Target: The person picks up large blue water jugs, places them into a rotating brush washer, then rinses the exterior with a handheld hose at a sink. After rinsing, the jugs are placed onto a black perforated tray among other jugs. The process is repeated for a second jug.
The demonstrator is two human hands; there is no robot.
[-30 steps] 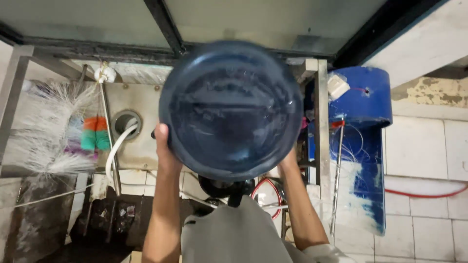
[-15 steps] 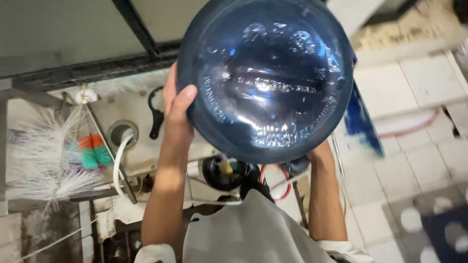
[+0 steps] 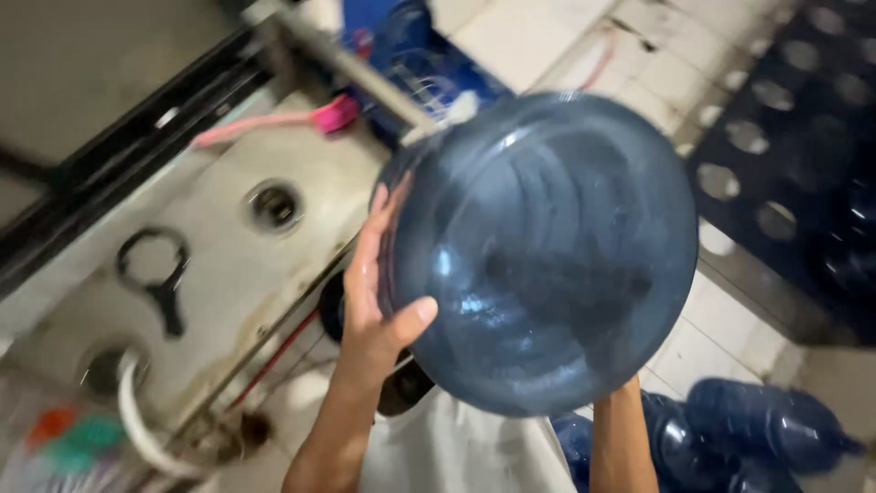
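I hold a large blue translucent water jug point(image 3: 547, 256) up in front of me, its round bottom facing the camera. My left hand point(image 3: 374, 301) presses flat against the jug's left side, thumb on the lower rim. My right hand is hidden behind the jug's lower right side; only its forearm point(image 3: 620, 438) shows, reaching up to the jug.
A stained white washing counter point(image 3: 219, 265) with a round drain point(image 3: 272, 206) lies at left, a black ring-shaped tool point(image 3: 157, 274) and a pink brush point(image 3: 319, 119) on it. More blue jugs point(image 3: 730, 429) lie at bottom right. A dark perforated rack point(image 3: 803, 155) stands at right.
The view has swung to the right and the jug has travelled with it, away from the counter toward the tiled floor and the rack. Both hands stay on the jug.
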